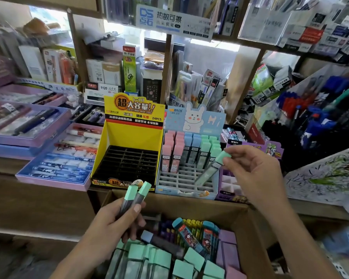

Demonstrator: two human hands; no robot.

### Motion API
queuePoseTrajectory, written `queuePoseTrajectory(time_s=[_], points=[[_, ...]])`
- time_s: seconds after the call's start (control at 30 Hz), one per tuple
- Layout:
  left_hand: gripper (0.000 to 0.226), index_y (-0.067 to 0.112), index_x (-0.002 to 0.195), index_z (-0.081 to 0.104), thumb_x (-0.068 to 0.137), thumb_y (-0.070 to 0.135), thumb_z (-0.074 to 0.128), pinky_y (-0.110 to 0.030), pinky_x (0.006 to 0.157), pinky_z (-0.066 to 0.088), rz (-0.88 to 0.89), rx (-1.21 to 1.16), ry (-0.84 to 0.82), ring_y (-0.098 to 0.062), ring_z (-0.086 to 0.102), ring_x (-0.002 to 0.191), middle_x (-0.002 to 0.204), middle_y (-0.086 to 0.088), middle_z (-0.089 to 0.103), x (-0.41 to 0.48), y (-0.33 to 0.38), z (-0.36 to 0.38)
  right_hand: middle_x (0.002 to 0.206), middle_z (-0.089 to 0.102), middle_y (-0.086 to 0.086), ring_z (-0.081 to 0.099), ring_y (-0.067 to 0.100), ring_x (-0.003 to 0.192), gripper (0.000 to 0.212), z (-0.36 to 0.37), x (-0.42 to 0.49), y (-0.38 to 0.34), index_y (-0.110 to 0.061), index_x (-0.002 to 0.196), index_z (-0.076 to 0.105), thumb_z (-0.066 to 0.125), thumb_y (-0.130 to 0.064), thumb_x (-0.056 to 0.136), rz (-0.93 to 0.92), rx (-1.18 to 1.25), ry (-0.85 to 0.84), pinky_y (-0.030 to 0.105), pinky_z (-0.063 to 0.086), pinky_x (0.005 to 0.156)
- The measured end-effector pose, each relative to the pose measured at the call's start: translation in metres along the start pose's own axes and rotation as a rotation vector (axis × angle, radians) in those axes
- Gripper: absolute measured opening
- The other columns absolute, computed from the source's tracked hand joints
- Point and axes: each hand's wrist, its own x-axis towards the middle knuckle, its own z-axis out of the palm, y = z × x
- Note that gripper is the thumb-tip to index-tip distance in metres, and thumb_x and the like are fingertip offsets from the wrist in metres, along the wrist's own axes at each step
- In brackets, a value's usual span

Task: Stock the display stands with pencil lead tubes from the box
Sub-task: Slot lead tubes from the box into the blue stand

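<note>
My right hand (256,174) pinches one green-capped lead tube (212,170) by its cap, tilted over the empty front slots of the light blue rabbit display stand (165,184). That stand holds pink, blue and green tubes (189,150) in its back rows. My left hand (117,220) grips two green-capped tubes (137,196) above the cardboard box (248,228). Inside the box lie several green-capped tubes (161,260), beside blue and purple ones. The yellow display stand (113,141) has a black slotted tray with nothing in it.
A purple display stand (228,186) sits right of the blue one. Purple trays of pens (54,166) fill the counter at left. Shelves of stationery (113,73) rise behind, and a rack of blue and red pens (314,109) stands at right.
</note>
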Motion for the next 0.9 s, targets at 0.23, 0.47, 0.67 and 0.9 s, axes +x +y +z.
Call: queuePoseTrajectory(time_s=[0.23,0.47,0.67,0.9], points=[[0.018,0.012,0.103,0.072,0.098,0.020,0.057,-0.026,0.047,0.043,0.016,-0.027,0.026,-0.023,0.060,0.055,0.081,-0.017,0.072,0.002,-0.003,-0.002,0.087,0.074,-0.011,0.068,-0.002,0.079,0.017,0.002,0.030,-0.007,-0.019,0.102,0.077,0.078,-0.009,0.088,-0.136,-0.170,-0.004,0.007,0.052,0.073],[0.019,0.009,0.104,0.072,0.097,0.020,0.057,-0.024,0.046,0.042,0.012,-0.067,0.043,-0.022,0.059,0.053,0.080,-0.017,0.072,0.000,-0.003,-0.002,0.078,0.065,-0.018,0.059,-0.008,0.072,0.017,0.011,0.036,0.005,-0.014,0.101,0.079,0.080,-0.008,0.086,-0.157,-0.261,-0.041,0.004,0.045,0.065],[0.020,0.007,0.105,0.071,0.098,0.019,0.056,-0.024,0.045,0.042,0.011,-0.080,0.054,-0.022,0.058,0.053,0.080,-0.017,0.071,0.000,-0.001,0.000,0.081,0.067,-0.015,0.059,-0.007,0.073,0.021,0.012,0.037,0.012,-0.018,0.103,0.078,0.079,-0.007,0.086,-0.165,-0.270,-0.070,0.005,0.046,0.066],[0.019,0.004,0.105,0.070,0.098,0.015,0.056,-0.024,0.044,0.040,0.009,-0.094,0.064,-0.023,0.057,0.052,0.078,-0.018,0.071,0.000,0.001,0.001,0.081,0.058,-0.023,0.057,-0.010,0.080,0.015,0.018,0.042,0.014,-0.014,0.101,0.077,0.078,-0.007,0.088,-0.268,-0.422,-0.080,0.002,0.041,0.072]])
